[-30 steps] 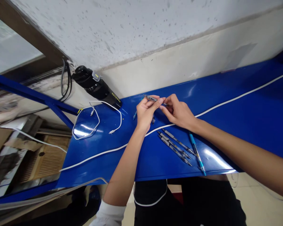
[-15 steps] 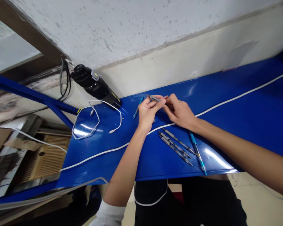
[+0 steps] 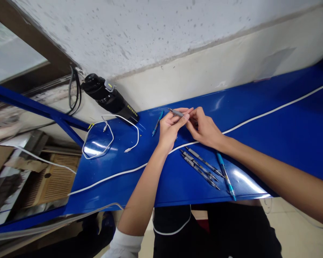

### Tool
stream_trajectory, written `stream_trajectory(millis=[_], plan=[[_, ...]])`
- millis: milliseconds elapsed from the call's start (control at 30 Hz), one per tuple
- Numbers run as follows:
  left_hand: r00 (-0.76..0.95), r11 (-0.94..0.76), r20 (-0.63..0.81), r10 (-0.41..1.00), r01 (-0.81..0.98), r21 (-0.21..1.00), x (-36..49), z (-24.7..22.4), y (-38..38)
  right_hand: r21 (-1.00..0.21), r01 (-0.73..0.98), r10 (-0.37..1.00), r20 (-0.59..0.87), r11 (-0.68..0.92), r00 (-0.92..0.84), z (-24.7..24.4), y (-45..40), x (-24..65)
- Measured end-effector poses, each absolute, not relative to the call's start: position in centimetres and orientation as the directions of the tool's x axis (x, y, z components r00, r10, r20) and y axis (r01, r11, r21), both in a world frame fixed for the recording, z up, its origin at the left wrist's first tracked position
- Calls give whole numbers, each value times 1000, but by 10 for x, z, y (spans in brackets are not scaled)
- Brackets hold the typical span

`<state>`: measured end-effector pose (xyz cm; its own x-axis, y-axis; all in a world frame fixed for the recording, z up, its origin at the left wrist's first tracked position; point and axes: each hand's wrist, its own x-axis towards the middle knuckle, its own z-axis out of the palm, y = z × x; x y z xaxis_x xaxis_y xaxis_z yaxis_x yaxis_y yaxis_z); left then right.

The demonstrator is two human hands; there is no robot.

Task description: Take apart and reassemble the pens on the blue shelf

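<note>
Between the thumb and fingers of my left hand [image 3: 170, 127] is a grey pen [image 3: 177, 113], its tip end pointing up and left. My right hand [image 3: 203, 127] is closed at the pen's other end, where the fingers hide most of it. Just left of my left hand lies a blue pen [image 3: 158, 123] on the blue table [image 3: 118, 163]. Below my hands several grey clear-barrelled pens [image 3: 201, 165] lie side by side, slanting down to the right. Beside them rests another blue pen [image 3: 226, 175].
A black bottle [image 3: 111, 100] stands by the wall at the back left. Near it lies a looped white charging cable [image 3: 113, 134]. A long white cable [image 3: 115, 175] crosses the table and passes beneath my wrists. Blue metal bars [image 3: 67, 130] border the left side.
The grey pen has turned slightly in my fingers, and my right fingers have shifted a little around its end. The pens on the table have stayed in place.
</note>
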<state>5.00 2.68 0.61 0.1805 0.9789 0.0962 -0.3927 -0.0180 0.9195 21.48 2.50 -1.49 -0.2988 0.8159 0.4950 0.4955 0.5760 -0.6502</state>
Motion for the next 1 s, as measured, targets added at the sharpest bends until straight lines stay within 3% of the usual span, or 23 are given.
stream_trajectory(millis=[333, 667, 867, 1000], plan=[[152, 0, 70, 986, -417, 909, 52, 10, 25, -657, 486, 814, 517, 576, -266, -15, 26, 216], [66, -75, 97, 993, -281, 957, 45, 2, 32, -607, 567, 826, 479, 557, -298, -12, 26, 217], [67, -67, 87, 994, -259, 963, 45, 0, 32, -666, 548, 859, 446, 505, -250, -13, 27, 217], [66, -72, 90, 994, -236, 969, 44, 0, 32, -641, 563, 849, 451, 522, -274, -12, 26, 217]])
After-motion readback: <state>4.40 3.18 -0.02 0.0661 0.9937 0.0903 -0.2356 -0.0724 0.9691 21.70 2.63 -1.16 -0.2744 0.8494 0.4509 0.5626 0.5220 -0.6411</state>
